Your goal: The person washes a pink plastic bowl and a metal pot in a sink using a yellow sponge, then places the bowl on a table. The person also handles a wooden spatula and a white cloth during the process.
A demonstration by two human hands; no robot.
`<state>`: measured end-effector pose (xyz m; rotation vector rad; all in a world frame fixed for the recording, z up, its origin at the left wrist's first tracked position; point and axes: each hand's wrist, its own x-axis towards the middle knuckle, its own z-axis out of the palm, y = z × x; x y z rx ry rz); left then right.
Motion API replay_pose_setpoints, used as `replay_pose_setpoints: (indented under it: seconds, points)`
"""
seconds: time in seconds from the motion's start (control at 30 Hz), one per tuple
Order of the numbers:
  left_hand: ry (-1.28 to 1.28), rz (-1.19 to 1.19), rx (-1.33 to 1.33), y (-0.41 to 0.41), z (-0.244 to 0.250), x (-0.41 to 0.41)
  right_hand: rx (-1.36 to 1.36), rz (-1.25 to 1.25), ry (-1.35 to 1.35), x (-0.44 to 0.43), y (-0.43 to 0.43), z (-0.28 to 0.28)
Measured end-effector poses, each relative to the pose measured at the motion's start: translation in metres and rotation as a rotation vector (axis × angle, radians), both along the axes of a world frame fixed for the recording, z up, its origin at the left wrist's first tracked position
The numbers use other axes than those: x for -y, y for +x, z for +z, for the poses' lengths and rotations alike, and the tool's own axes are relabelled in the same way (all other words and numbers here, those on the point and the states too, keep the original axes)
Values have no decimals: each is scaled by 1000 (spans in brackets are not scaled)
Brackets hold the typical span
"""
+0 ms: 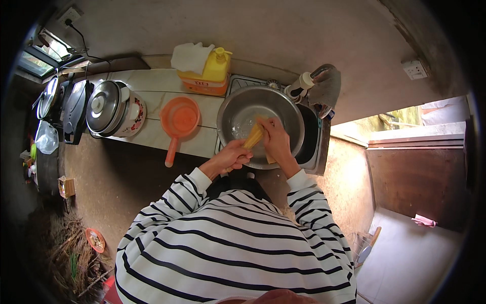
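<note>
Between my hands, over a large round metal basin [243,102], is a bundled yellow cloth [253,137]; its exact kind is hard to tell. My left hand [232,155] grips its lower end near the basin's front rim. At its upper end, my right hand [276,138] has its fingers closed around it. A yellowish piece also shows below the right hand. The basin rests over a metal sink and has a wet-looking bottom. On the tiled counter to the left sits an orange plastic dipper [180,116], its handle towards me.
A yellow pump jug [216,72] with a white cloth on it stands behind the basin. Left are a rice cooker [131,114] and a black appliance [76,110]. A grey cloth [327,87] hangs over the tap area at the sink's right back.
</note>
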<state>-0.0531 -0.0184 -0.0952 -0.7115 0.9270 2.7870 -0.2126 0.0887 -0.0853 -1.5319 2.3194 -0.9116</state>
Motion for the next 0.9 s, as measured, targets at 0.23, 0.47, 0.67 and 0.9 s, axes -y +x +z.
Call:
replay_pose_setpoints:
  seconds: [0.23,0.47,0.67,0.9]
  points:
    - [-12,72,-19,-13,11,-13,58,-9,-4,-6,-27,0]
    - [-41,116,3,-24,7,-28,39,139,-55,-23,-27,-2]
    - [-39,184,46,-27,5,-35,28,258,-78,-21,-29,7]
    - [-63,218,41,-31,14,-39,-1,322,-131,-19,-36,5]
